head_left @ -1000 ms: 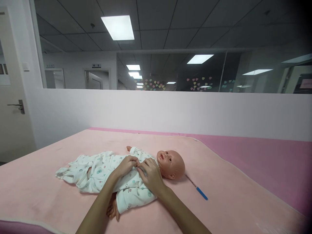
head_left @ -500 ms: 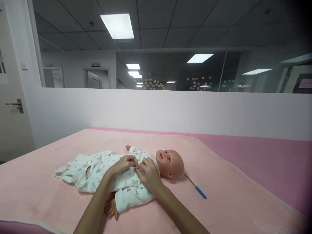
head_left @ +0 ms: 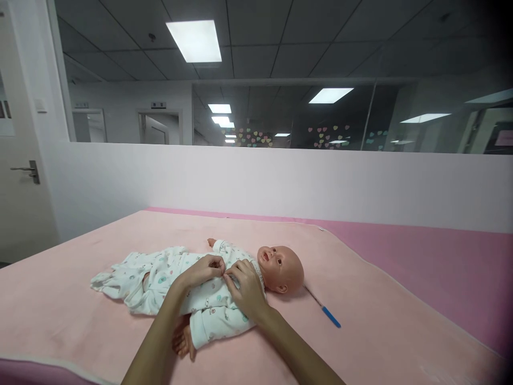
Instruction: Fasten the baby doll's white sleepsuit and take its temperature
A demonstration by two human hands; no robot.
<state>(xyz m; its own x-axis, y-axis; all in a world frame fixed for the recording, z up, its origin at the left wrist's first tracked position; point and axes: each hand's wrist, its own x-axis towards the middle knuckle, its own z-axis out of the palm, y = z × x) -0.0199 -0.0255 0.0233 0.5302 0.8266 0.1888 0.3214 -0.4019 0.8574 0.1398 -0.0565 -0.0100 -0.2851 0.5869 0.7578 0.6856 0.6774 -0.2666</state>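
Note:
A baby doll (head_left: 282, 270) lies on its back with its head to the right, dressed in a white printed baby outfit (head_left: 216, 321). Over the doll's chest, my left hand (head_left: 206, 269) pinches the front of the outfit between thumb and fingertips. Right beside it, my right hand (head_left: 245, 286) is closed in a pinch on the same cloth, its fingertips almost meeting those of the left. Whatever fastening may lie between the fingertips is too small to make out. One doll hand shows below my left wrist, the other beyond the chest.
A thin stick with a blue handle (head_left: 331, 316) lies to the right of the doll's head. Under everything spreads a peach blanket (head_left: 380, 321) over a pink surface (head_left: 441, 256). A white wall (head_left: 280, 184) with a window above it stands behind; a door (head_left: 24, 214) is at the left.
Both hands stay at the chest of the outfit with nearly the same pinch. The whole view has shifted very slightly; the doll and stick lie as before.

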